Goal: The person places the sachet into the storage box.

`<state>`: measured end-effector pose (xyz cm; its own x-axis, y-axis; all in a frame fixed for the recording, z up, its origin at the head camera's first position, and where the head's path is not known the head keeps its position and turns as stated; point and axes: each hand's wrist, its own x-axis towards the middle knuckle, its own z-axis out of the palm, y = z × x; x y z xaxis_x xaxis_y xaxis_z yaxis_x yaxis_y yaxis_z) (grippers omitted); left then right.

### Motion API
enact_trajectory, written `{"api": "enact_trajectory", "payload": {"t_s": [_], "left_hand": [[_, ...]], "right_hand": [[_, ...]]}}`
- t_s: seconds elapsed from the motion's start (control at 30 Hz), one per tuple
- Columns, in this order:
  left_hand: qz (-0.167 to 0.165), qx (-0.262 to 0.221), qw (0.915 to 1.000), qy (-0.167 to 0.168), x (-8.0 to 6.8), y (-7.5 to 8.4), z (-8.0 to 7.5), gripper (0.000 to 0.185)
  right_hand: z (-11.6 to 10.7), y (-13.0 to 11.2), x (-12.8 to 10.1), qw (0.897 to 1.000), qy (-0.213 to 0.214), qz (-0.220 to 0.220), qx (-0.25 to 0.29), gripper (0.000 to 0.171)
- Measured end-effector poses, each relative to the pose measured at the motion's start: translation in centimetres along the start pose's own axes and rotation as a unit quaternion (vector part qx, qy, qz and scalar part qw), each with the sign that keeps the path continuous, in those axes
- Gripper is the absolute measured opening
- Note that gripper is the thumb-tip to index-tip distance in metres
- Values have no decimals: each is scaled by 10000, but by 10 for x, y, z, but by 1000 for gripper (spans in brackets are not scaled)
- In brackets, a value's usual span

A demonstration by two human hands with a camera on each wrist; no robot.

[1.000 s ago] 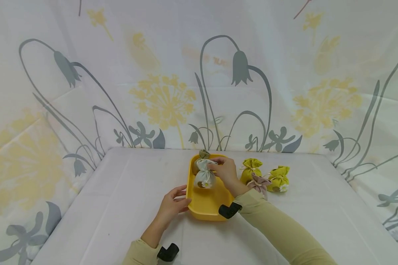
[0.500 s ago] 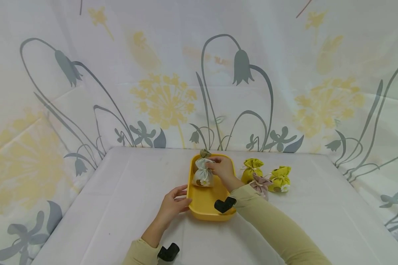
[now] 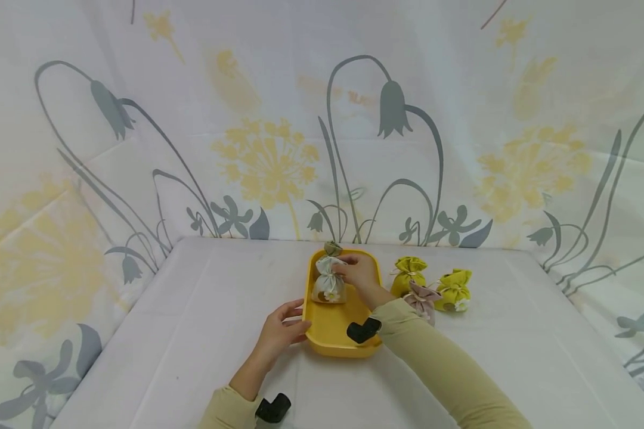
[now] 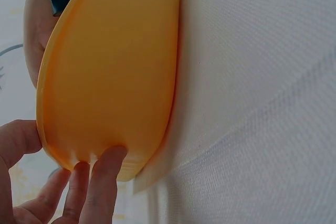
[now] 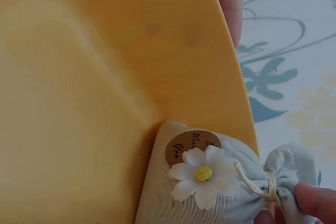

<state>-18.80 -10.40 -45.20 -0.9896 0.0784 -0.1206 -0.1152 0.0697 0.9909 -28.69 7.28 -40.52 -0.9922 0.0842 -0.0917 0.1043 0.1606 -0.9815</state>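
The right hand [image 3: 357,273] pinches the gathered neck of the pale daisy pouch [image 3: 328,285], which sits inside the yellow tray [image 3: 333,339]. The left hand [image 3: 279,332] rests straight fingers against the tray's near corner. Best to settle the pouch fully on the tray floor before releasing the neck, keeping the tray braced.

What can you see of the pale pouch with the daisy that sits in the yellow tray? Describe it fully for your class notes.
The pale pouch is a small bag of whitish-grey cloth, gathered at the neck with a cream cord. On its front are a white daisy with a yellow centre and a round brown tag with script too small to read. It rests inside the yellow tray towards the far end, against the tray's wall. The right hand pinches its gathered top. Another, olive-brown pouch stands right behind it.
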Motion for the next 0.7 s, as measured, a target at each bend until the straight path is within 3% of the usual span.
{"api": "enact_trajectory", "payload": {"t_s": [0.5, 0.7], "left_hand": [[-35, -70, 9999, -71, 1, 0, -1, 54], [-84, -56, 9999, -109, -14, 22, 1, 52]], "right_hand": [[-19, -1, -13, 9995, -303, 57, 100, 24], [-25, 1, -20, 9992, -250, 64, 296, 25]]}}
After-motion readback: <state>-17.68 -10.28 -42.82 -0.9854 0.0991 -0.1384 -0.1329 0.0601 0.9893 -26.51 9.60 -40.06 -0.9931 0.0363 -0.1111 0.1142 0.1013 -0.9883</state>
